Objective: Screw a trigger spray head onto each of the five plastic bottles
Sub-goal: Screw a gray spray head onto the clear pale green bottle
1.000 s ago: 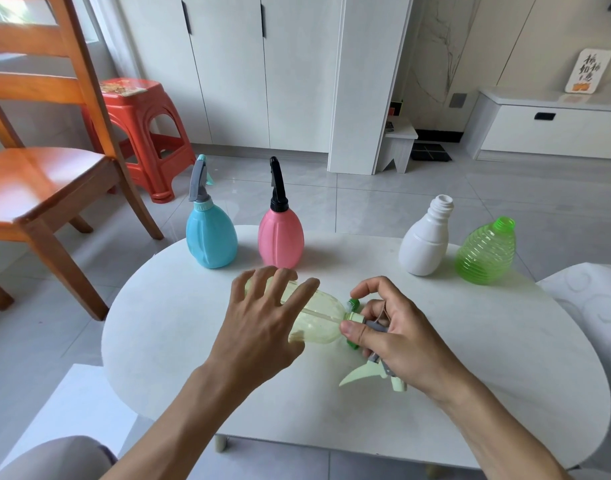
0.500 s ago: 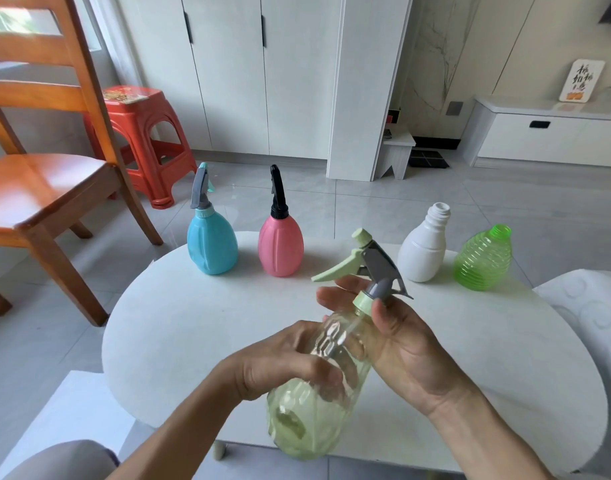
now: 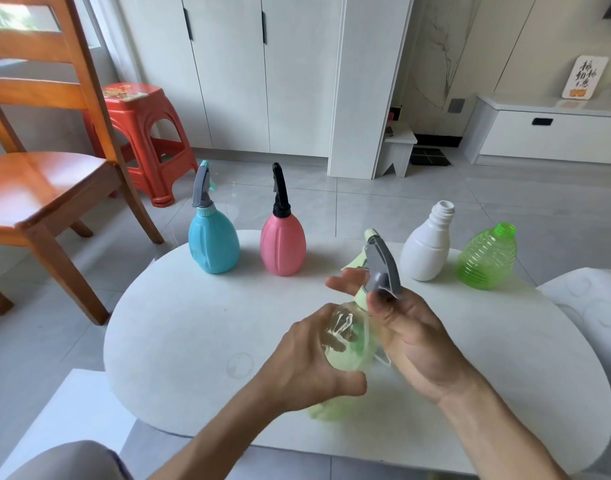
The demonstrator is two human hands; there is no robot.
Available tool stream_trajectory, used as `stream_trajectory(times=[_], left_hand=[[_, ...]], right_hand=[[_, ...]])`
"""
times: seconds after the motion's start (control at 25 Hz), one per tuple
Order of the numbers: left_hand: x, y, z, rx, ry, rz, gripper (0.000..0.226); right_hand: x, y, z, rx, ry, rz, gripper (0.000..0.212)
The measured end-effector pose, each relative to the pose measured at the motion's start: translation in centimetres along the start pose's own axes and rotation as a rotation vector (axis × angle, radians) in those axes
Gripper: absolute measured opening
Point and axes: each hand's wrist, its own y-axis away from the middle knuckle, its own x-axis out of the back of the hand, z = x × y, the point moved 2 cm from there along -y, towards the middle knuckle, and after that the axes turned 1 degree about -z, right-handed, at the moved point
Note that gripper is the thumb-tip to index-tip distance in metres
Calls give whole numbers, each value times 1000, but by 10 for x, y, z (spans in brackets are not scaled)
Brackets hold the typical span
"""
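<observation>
Two hands [image 3: 318, 362] on unlabelled bottle [image 3: 345, 337]

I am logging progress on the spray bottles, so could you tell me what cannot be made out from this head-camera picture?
- Whether the spray head is fully screwed onto the yellow-green bottle: the right hand covers the collar, and motion blur softens it.
- The bottle's base: blurred, partly behind the left hand.
- Spare spray heads for the white bottle and green bottle: none in frame.
- The sign lettering: too small.
</observation>
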Motion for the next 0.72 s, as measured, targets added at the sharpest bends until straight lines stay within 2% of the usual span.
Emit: stream_trajectory(times=[0.12,0.2,0.32,0.52,0.72], left_hand=[[6,-2,4,-25,258,-297,41],[4,-1,4,-12,343,-334,36],[0,-1,1,6,403,-229,31],[-1,-3,-2,7,317,-87,35],[-7,-2,1,-10,248,48,34]], right_hand=[[6,0,-6,-34,-103,-118,41],[5,-1,-7,-60,-98,-97,37],[0,-1,-4,-51,-24,-17,36],[-8,5,-2,47,110,115,22],[-13,4,-5,87,155,197,19]])
